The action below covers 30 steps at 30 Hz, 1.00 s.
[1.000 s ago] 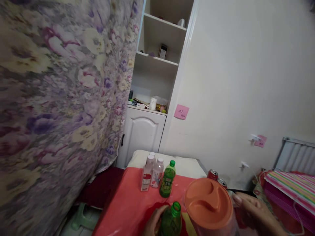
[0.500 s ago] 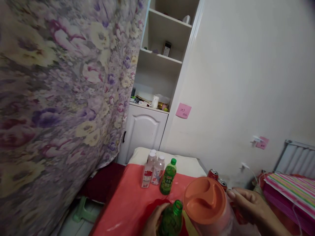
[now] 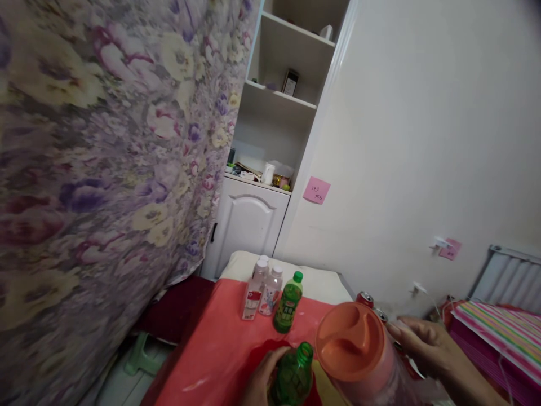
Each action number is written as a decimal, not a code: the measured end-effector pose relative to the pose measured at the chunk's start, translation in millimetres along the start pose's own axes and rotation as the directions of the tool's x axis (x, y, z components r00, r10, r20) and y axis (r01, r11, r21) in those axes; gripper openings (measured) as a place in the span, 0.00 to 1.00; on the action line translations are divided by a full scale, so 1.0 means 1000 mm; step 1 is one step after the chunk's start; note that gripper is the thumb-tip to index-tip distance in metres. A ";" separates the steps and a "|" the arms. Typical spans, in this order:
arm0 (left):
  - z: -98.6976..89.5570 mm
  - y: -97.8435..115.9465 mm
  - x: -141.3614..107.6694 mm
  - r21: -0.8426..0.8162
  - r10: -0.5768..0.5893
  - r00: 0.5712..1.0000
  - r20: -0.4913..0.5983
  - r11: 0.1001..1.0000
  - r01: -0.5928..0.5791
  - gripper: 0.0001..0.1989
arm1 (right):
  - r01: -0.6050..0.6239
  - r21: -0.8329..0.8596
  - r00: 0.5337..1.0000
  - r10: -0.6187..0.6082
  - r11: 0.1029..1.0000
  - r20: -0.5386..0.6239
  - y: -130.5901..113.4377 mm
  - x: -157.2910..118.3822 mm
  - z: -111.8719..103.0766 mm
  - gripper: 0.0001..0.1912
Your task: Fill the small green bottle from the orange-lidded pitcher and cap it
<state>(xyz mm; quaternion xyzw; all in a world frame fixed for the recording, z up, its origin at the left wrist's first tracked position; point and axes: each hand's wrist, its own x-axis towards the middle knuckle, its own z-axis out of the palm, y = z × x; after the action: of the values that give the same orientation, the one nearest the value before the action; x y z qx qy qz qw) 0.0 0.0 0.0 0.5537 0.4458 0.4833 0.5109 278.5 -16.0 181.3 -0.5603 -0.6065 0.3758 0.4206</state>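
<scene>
My left hand [image 3: 267, 375] is wrapped round a green plastic bottle [image 3: 293, 376] at the bottom of the view; its mouth is uncapped. Just to the right is a clear pitcher [image 3: 378, 383] with an orange lid [image 3: 350, 341], its lower part cut off by the frame edge. On the pitcher's far right side my right hand [image 3: 425, 341] is closed, thumb on top, apparently round the handle, which is mostly hidden. A second green bottle [image 3: 288, 304], capped, stands behind the first.
Clear bottles with white caps [image 3: 253, 293] stand beside the capped green one on the red tablecloth [image 3: 207, 344]. Red cans [image 3: 364, 300] are behind the pitcher. A floral curtain [image 3: 105, 169] hangs left, with a green stool [image 3: 141, 361] below. White shelves [image 3: 291, 101] stand behind.
The view has shifted slightly. Both hands keep their holds on the green bottle and the pitcher, with little visible movement.
</scene>
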 end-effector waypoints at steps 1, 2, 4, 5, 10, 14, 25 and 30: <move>0.000 0.000 0.000 -0.001 0.002 1.000 -0.003 1.000 -0.002 0.45 | -0.005 -0.004 1.000 0.005 1.000 0.003 -0.002 -0.001 0.000 0.37; -0.001 0.001 -0.001 -0.002 0.000 1.000 -0.002 1.000 0.000 0.45 | -0.007 -0.009 1.000 0.007 1.000 0.007 -0.003 -0.001 0.001 0.37; -0.001 0.002 -0.001 -0.013 -0.001 1.000 0.006 1.000 0.001 0.45 | -0.009 -0.022 1.000 0.010 1.000 0.018 -0.004 -0.001 0.001 0.37; -0.001 0.002 -0.001 -0.021 0.002 1.000 0.016 1.000 -0.002 0.45 | -0.011 -0.029 1.000 0.011 1.000 0.024 -0.004 -0.001 0.001 0.37; -0.002 0.008 -0.004 -0.058 0.019 0.998 0.059 0.998 -0.016 0.45 | 0.011 -0.049 0.999 -0.009 0.999 0.049 -0.002 0.003 -0.002 0.36; -0.001 0.009 -0.006 -0.081 0.029 0.998 0.058 0.996 -0.025 0.44 | 0.031 -0.056 0.997 -0.027 0.998 0.072 0.002 0.008 -0.007 0.35; 0.000 0.004 -0.002 -0.142 0.006 0.995 0.100 0.990 0.008 0.44 | 0.051 -0.041 0.996 -0.048 0.998 0.074 -0.008 0.005 -0.007 0.31; 0.001 0.009 -0.006 -0.171 0.032 0.993 0.112 0.985 -0.012 0.44 | 0.082 -0.054 0.994 -0.078 0.995 0.080 -0.007 0.006 -0.010 0.30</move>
<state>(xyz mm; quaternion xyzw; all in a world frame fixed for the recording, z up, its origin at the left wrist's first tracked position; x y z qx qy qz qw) 0.0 -6.6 8.4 0.5397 0.3666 0.4928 0.5757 284.7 -11.4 192.1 -0.5324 -0.6550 0.3625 0.3951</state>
